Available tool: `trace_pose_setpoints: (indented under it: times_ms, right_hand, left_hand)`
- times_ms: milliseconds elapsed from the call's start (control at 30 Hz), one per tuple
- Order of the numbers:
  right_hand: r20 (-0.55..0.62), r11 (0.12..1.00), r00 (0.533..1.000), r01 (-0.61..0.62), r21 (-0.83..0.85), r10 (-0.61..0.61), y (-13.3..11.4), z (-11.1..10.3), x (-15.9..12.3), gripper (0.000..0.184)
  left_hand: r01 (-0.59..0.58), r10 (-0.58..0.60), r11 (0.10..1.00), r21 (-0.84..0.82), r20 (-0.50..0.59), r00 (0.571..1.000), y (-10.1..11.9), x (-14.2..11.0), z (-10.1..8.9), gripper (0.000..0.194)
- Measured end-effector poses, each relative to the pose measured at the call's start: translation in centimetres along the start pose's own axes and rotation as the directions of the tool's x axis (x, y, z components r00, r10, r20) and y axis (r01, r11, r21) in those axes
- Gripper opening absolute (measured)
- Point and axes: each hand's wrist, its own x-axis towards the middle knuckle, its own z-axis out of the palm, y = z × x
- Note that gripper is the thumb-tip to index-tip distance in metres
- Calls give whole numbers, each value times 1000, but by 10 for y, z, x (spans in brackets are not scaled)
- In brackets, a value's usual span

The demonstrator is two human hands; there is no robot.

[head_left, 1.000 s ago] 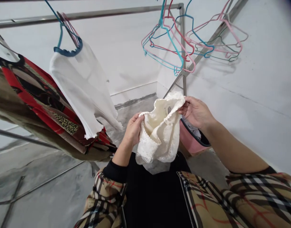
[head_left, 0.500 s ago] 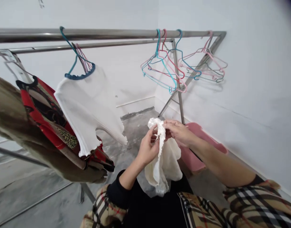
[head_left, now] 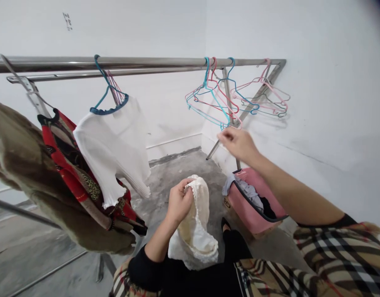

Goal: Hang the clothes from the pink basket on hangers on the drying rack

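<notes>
My left hand grips the top edge of a cream lace garment, which hangs bunched in front of my body. My right hand is raised, blurred, with nothing in it, its fingers just below a bunch of empty blue and pink wire hangers on the steel rail. Whether the fingers touch a hanger I cannot tell.
A white ribbed top hangs on a blue hanger at left, beside a red patterned garment and an olive one. More hangers hang at the rail's right end. A pink laundry basket with clothes sits on the concrete floor by the white wall.
My right hand let go of the lace garment and rose toward the hangers. My left hand kept the garment and lowered it. The view tilted up.
</notes>
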Motion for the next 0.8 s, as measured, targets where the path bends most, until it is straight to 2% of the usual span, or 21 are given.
trace_pose_setpoints:
  times_ms: [33,100,200,267,333,400,500,600,700,800]
  right_hand:
    - [-131,987,990,25,-159,-46,4,-6,17,21]
    - [-246,918,963,2,-396,-108,13,-14,48,21]
    - [-199,806,976,-49,-589,-86,26,-16,82,28]
    - [-124,754,992,-54,-655,-38,32,-13,94,25]
    - [-87,737,996,-55,-674,-5,34,-10,100,23]
    - [-94,776,996,-64,-628,6,33,-9,102,24]
    - [-85,900,996,-53,-432,18,25,-10,105,30]
    - [-99,972,995,-32,-233,9,14,-12,106,35]
    - [-158,998,987,28,-63,-37,4,-11,96,32]
    - [-165,983,985,81,166,-53,-1,-10,65,27]
  left_hand:
    - [6,-5,1000,25,-6,1000,0,-1,-3,26]
    - [14,-13,994,106,-10,1000,-1,-3,-8,26]
    - [22,-29,965,262,22,999,1,-5,-13,27]
    - [30,-51,932,361,50,997,3,-6,-18,29]
    - [50,-92,890,453,72,993,6,-7,-24,31]
    - [72,-139,844,531,88,986,8,-7,-30,36]
    - [65,-181,786,614,129,975,8,-8,-39,47]
    - [19,-215,777,629,236,948,3,-8,-44,47]
    - [-34,-264,803,595,407,874,-6,-7,-47,38]
    - [-69,-325,800,595,528,785,-12,-4,-49,34]
